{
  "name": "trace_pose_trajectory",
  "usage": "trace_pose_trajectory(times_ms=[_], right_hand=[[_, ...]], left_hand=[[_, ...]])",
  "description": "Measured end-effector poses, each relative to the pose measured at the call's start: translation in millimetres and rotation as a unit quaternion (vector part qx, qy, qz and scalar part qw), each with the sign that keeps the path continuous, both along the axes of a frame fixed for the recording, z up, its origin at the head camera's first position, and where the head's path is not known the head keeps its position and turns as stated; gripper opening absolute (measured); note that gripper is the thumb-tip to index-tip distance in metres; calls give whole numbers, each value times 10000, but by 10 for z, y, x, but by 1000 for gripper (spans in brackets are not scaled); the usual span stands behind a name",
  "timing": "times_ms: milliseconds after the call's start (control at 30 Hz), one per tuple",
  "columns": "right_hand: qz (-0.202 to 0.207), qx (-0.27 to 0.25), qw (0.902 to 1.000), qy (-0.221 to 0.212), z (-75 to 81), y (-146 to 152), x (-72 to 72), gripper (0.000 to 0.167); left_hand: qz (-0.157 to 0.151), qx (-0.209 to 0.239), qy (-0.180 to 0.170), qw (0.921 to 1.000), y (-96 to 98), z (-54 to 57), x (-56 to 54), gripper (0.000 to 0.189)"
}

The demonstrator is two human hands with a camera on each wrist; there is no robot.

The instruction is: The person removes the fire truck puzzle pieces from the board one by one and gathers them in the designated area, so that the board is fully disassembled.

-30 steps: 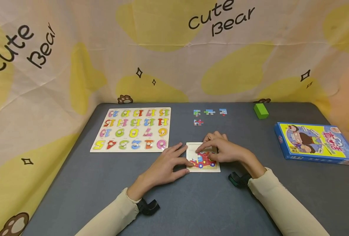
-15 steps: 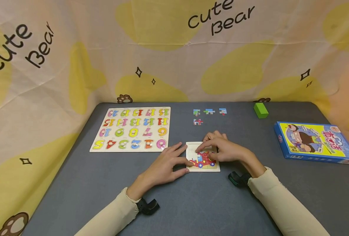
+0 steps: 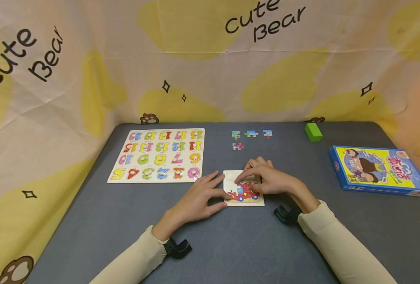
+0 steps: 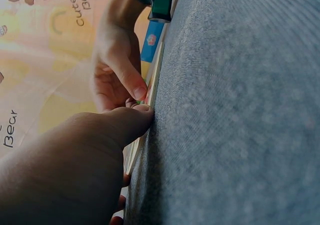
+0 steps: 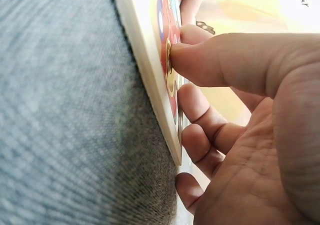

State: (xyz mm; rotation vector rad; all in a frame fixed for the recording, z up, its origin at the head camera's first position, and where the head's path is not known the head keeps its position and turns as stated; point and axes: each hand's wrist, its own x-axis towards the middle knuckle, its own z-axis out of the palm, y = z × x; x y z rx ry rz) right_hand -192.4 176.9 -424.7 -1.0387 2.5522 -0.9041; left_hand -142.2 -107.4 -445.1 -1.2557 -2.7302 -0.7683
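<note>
A small wooden jigsaw puzzle (image 3: 246, 200) lies on the grey table, showing a red vehicle in its lower part and bare pale backing at the upper left. My left hand (image 3: 203, 199) rests at its left side, its fingers mostly straight. One finger touches the picture and the thumb (image 4: 142, 110) lies by the near-left edge. My right hand (image 3: 274, 179) is over the puzzle's right half. Its thumb (image 5: 192, 60) presses on the picture and the other fingers bend loosely over the board. The right hand hides the puzzle's upper right part.
Several loose jigsaw pieces (image 3: 251, 134) lie behind the puzzle. A number board (image 3: 157, 156) stands to the left. At the right are a green block (image 3: 313, 132) and a blue-edged box (image 3: 380, 170). A printed curtain (image 3: 196, 39) hangs behind the table.
Both hands keep the same places on the puzzle. The whole head view shifts very slightly; nothing on the table visibly moves.
</note>
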Motion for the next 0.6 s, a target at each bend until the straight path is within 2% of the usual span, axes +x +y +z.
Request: trace_pose_trajectory(times_ms=[333, 600], right_hand=[[74, -36, 10000, 54, 19, 1, 5, 43], [174, -147, 9997, -71, 30, 9, 4, 39]], left_hand=[[9, -50, -89, 9999, 3, 12, 1, 18], [41, -83, -107, 9999, 4, 4, 1, 20]])
